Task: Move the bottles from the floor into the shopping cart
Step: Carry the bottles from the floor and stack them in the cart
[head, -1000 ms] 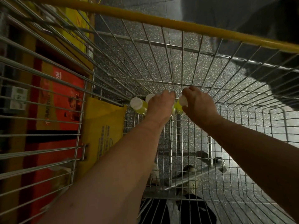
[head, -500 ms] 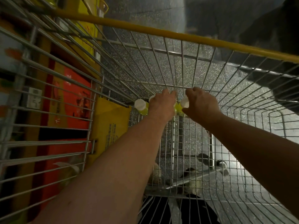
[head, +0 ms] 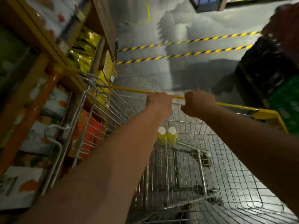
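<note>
Two yellow-green bottles with white caps, one (head: 162, 136) touching the other (head: 172, 135), stand upright on the wire bottom of the shopping cart (head: 210, 175), at its far end. My left hand (head: 159, 103) and my right hand (head: 199, 103) are raised well above them, side by side at the height of the cart's yellow far rim (head: 129, 90). Both hands have curled fingers and nothing shows in either. The rim runs behind them, and whether they touch it is unclear. My left forearm hides the cart bottom left of the bottles.
Shelves (head: 48, 78) packed with boxes and yellow bags press against the cart's left side. Dark and green crates (head: 281, 94) are stacked at the right. Yellow-black striped tape (head: 186, 54) crosses the grey floor beyond the cart.
Both hands have let go of the bottles and risen from the cart bottom to rim height. The view has tilted up, showing the aisle floor ahead.
</note>
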`<state>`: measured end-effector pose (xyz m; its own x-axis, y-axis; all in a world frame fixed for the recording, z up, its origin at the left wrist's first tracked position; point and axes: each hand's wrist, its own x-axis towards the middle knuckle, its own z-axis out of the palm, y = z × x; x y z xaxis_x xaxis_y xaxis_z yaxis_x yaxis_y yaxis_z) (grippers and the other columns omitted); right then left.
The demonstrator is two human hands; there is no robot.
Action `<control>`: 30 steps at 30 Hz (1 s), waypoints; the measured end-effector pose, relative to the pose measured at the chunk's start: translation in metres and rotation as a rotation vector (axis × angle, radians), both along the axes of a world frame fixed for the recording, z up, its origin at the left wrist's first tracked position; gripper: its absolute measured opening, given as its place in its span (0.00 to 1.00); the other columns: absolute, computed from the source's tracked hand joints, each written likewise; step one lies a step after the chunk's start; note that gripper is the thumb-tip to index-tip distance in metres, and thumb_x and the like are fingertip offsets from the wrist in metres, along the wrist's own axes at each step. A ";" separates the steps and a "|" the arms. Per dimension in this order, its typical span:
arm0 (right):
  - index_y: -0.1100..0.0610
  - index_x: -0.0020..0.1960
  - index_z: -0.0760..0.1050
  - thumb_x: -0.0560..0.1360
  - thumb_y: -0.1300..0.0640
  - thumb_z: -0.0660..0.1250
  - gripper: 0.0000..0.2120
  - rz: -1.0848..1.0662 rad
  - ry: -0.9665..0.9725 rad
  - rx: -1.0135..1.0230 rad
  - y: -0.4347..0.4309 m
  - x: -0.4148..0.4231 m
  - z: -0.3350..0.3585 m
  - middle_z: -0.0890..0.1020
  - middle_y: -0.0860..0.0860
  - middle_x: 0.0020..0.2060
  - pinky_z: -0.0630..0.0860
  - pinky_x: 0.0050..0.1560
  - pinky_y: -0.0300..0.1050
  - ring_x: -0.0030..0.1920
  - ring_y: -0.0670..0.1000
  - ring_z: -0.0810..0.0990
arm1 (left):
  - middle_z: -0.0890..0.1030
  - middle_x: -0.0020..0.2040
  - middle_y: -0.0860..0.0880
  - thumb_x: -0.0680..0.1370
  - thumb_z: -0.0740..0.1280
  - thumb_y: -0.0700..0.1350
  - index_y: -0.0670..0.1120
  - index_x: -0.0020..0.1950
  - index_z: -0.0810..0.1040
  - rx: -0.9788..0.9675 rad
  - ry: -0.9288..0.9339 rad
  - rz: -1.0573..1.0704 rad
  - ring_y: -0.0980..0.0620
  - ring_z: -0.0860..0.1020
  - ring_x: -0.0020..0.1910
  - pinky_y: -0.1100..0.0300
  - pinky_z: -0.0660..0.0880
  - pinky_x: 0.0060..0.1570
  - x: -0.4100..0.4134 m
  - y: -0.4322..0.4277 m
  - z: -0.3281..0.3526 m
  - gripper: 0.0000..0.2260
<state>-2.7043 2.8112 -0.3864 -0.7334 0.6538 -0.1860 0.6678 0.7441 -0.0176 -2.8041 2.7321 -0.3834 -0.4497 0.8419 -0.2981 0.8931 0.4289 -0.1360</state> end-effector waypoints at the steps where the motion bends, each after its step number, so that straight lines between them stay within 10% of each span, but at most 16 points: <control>1: 0.57 0.58 0.75 0.75 0.51 0.65 0.15 -0.035 0.013 0.015 -0.005 0.009 0.011 0.79 0.57 0.56 0.74 0.51 0.49 0.56 0.59 0.78 | 0.76 0.62 0.45 0.78 0.64 0.50 0.47 0.64 0.73 0.018 0.010 -0.031 0.44 0.75 0.60 0.50 0.75 0.51 0.007 -0.003 0.013 0.16; 15: 0.55 0.57 0.77 0.73 0.49 0.66 0.15 -0.157 0.048 0.119 -0.124 0.068 0.102 0.80 0.55 0.56 0.74 0.52 0.47 0.57 0.58 0.79 | 0.76 0.61 0.47 0.78 0.64 0.52 0.48 0.62 0.74 0.134 0.063 -0.161 0.45 0.75 0.61 0.51 0.74 0.52 0.066 -0.108 0.100 0.15; 30: 0.58 0.55 0.77 0.73 0.53 0.65 0.13 0.356 0.091 0.162 -0.249 0.168 0.110 0.79 0.58 0.54 0.73 0.47 0.46 0.56 0.60 0.79 | 0.77 0.59 0.44 0.78 0.63 0.50 0.45 0.62 0.75 0.166 0.002 0.392 0.43 0.77 0.57 0.54 0.73 0.49 0.208 -0.289 0.107 0.15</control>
<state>-2.5363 2.5617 -0.2763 -0.9281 0.3716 -0.0250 0.3691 0.9267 0.0713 -2.5961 2.4429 -0.2760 -0.7461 0.6433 -0.1718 0.6577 0.7523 -0.0387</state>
